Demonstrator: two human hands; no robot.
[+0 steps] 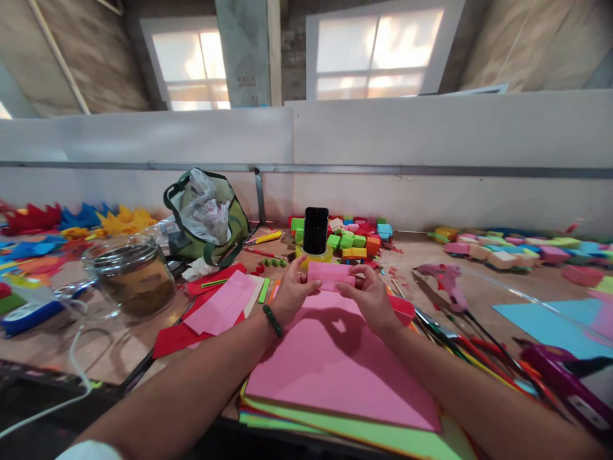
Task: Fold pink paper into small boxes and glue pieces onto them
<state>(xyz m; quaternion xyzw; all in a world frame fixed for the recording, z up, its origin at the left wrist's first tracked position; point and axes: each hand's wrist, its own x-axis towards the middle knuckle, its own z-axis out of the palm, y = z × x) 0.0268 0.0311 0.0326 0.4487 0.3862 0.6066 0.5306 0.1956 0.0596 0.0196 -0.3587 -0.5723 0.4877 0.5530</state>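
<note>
Between both hands I hold a small piece of pink paper [328, 275], raised above a stack of coloured sheets. My left hand [293, 289] pinches its left end, and a dark green beaded bracelet circles that wrist. My right hand [370, 295] pinches the right end, thumb in front and fingers behind. Below them lies a large pink sheet [340, 370] on top of yellow-green sheets [383, 431]. Just beyond the hands a black phone [316, 230] stands upright against a roll of yellowish tape [327, 253].
A glass jar of brown liquid [136, 275] and a green bag [234, 217] stand left. Loose pink paper [223, 303] and a yellow cutter [268, 237] lie nearer. Right are a pink glue gun [445, 281], a blue sheet [541, 322] and a purple tool [565, 377]. Coloured paper blocks [354, 240] sit behind.
</note>
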